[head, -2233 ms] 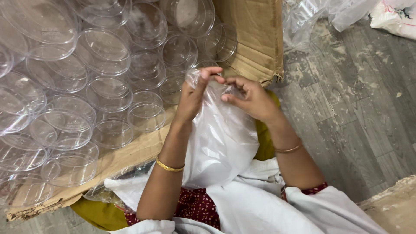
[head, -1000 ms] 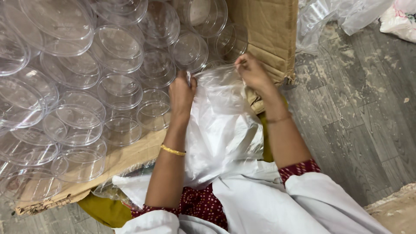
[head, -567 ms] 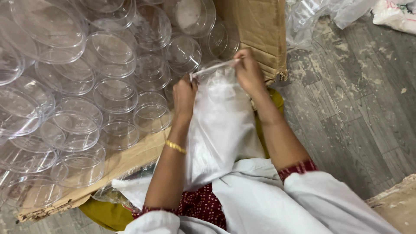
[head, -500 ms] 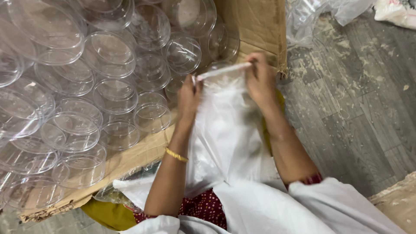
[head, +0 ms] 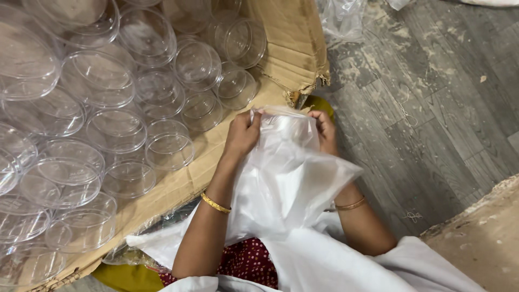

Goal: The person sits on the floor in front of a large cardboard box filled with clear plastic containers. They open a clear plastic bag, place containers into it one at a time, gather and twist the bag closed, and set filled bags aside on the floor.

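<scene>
A person sits on the floor and looks down at two bare hands. Both hands hold the top edge of a thin clear plastic bag [head: 286, 178]. The left hand [head: 241, 136] pinches one side of the bag's mouth, with the fingers closed tight on the plastic. The right hand [head: 324, 131] pinches the other side, partly hidden behind the bag, and its fingers look closed on the plastic too. It seems the hands pull apart a little, so the mouth of the bag stays stretched between them. The rest of the bag hangs down soft and crinkly over the person's lap, on top of white cloth [head: 324, 265].

There is a gold bangle [head: 215, 203] on the left wrist and a thin bangle [head: 350, 204] on the right wrist.

Just beside the left hand lies a big brown cardboard box [head: 294, 43], flat on the floor with its flap open and its corner torn. It is full of round clear plastic containers [head: 116, 130], all packed close side by side, most likely so that many fit in. The nearest ones lie close to the left hand. I can see no labels or signs on the box or the bag.

More crumpled clear plastic [head: 340, 16] lies at the top, on the grey wood-look floor [head: 432, 108]
</scene>
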A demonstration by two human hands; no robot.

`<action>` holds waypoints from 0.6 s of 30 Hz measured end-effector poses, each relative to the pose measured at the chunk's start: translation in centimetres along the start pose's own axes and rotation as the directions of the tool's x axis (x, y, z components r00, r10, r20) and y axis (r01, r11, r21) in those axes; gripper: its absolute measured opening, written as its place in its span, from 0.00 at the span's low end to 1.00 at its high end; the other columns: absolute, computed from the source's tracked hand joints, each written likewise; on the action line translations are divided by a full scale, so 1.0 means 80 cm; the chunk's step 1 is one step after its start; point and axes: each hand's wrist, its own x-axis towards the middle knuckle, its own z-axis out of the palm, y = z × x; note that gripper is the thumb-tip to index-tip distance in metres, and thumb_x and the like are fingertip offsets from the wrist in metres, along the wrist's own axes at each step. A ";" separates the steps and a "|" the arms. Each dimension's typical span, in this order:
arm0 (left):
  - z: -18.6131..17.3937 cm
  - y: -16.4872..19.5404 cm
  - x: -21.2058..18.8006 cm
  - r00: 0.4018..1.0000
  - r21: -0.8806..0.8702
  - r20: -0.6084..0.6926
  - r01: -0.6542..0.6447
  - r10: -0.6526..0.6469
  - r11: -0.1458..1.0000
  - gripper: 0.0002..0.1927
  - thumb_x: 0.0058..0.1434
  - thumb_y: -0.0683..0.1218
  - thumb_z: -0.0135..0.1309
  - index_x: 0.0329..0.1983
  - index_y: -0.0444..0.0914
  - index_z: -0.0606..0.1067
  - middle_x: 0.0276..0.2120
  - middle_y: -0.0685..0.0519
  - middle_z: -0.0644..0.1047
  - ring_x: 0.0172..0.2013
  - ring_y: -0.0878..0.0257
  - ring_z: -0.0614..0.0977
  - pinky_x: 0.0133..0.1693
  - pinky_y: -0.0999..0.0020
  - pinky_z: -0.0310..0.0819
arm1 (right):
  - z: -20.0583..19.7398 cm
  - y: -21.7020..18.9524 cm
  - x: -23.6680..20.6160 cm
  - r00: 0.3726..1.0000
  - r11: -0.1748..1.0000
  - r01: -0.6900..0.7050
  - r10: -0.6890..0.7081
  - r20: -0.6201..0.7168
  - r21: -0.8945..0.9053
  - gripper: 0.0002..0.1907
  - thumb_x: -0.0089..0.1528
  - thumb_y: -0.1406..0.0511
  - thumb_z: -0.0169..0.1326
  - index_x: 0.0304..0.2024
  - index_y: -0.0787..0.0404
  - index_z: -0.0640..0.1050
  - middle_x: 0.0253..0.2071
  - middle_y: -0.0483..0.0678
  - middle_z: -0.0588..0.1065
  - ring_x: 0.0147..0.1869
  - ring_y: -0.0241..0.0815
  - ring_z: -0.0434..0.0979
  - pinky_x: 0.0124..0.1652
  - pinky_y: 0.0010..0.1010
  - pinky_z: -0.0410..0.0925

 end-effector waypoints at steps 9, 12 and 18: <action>0.041 0.078 0.035 0.913 -0.113 0.169 -0.357 0.372 0.927 0.16 0.70 0.53 0.55 0.39 0.35 0.77 0.30 0.50 0.78 0.32 0.66 0.76 0.38 0.66 0.72 | 0.014 -0.154 0.024 0.567 0.938 -0.333 0.116 0.816 0.098 0.27 0.69 0.56 0.53 0.64 0.65 0.66 0.46 0.57 0.77 0.48 0.46 0.78 0.49 0.39 0.73; 0.024 0.076 0.033 0.920 -0.376 0.210 -0.237 0.332 0.896 0.15 0.65 0.51 0.58 0.50 0.38 0.75 0.39 0.55 0.80 0.41 0.70 0.79 0.46 0.70 0.73 | -0.044 -0.178 0.068 0.689 0.961 -0.159 0.274 0.671 -0.228 0.29 0.69 0.56 0.51 0.67 0.65 0.65 0.45 0.59 0.80 0.47 0.48 0.81 0.47 0.42 0.76; -0.003 0.048 0.035 0.991 -0.448 0.074 -0.070 0.115 0.892 0.18 0.71 0.53 0.51 0.54 0.36 0.79 0.39 0.57 0.83 0.40 0.71 0.77 0.46 0.73 0.70 | -0.215 -0.118 0.274 0.997 0.584 0.026 -0.079 -0.025 -0.812 0.24 0.80 0.51 0.42 0.50 0.64 0.78 0.44 0.51 0.80 0.44 0.43 0.81 0.42 0.39 0.75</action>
